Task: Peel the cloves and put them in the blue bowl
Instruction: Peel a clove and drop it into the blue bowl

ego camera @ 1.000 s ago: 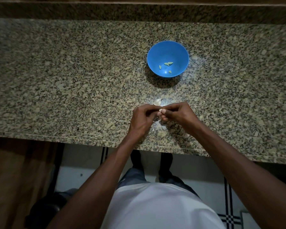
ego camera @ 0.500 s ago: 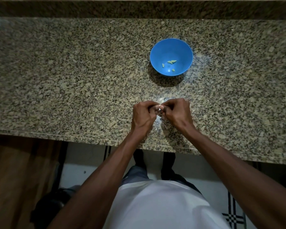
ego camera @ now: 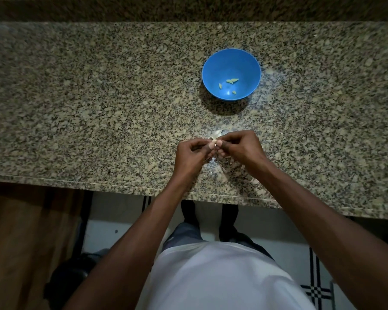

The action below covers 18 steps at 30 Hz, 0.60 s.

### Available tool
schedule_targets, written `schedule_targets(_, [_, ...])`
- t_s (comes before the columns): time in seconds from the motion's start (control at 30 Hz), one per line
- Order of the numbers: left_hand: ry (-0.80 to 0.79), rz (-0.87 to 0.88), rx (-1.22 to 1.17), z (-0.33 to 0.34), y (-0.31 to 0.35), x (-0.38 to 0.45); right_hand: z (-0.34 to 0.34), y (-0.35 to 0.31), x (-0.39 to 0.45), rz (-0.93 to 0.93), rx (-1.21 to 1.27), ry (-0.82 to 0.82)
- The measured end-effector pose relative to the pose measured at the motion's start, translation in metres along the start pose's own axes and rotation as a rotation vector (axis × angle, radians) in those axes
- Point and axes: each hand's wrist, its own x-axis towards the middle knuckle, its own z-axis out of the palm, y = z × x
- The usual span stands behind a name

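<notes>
Speckled granite formed the tabletop (ego camera: 99, 108), where a clove (ego camera: 214, 142) was pinched between the left hand (ego camera: 192, 156) and right hand (ego camera: 241, 146) near the front edge, while four peeled cloves (ego camera: 232, 81) were already held in the blue bowl (ego camera: 211, 70) farther back.

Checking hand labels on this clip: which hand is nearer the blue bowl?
Right. The right hand sits almost straight below the blue bowl in the head view; the left hand is further left and closer to the counter edge. Both pinch the clove.
</notes>
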Motion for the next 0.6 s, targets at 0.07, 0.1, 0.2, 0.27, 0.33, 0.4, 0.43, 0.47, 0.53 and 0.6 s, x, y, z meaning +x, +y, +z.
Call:
schedule_targets(0.07, [-0.030, -0.055, -0.117, -0.001, -0.001, -0.002, -0.005, -0.001, 0.000, 0.047, 0.102, -0.047])
schedule_targets(0.1, [-0.049, -0.067, -0.135, -0.002, 0.000, -0.002, -0.007, -0.002, -0.001, 0.063, 0.133, -0.069])
schedule_targets(0.2, [-0.117, -0.073, -0.129, -0.005, 0.000, 0.000, -0.012, 0.000, -0.001, 0.107, 0.194, -0.118])
schedule_targets(0.27, [-0.139, -0.101, -0.138, -0.007, 0.001, 0.002, -0.013, 0.003, 0.000, 0.111, 0.192, -0.134])
schedule_targets(0.33, [-0.139, -0.126, -0.135, -0.008, 0.000, 0.005, -0.012, 0.005, 0.001, 0.073, 0.145, -0.134])
schedule_targets(0.4, [-0.124, -0.140, -0.131, -0.009, -0.001, 0.007, -0.011, 0.004, 0.001, 0.002, 0.051, -0.114])
schedule_targets(0.43, [-0.116, -0.145, -0.128, -0.010, -0.001, 0.008, -0.010, 0.004, 0.001, -0.029, 0.011, -0.103])
schedule_targets(0.47, [-0.111, -0.149, -0.123, -0.010, -0.001, 0.009, -0.010, 0.003, 0.001, -0.053, -0.020, -0.095])
schedule_targets(0.53, [-0.108, -0.154, -0.109, -0.011, 0.002, 0.010, -0.007, 0.003, 0.000, -0.095, -0.058, -0.091])
schedule_targets(0.6, [-0.110, -0.151, -0.100, -0.013, 0.005, 0.012, -0.004, 0.003, 0.000, -0.126, -0.069, -0.092])
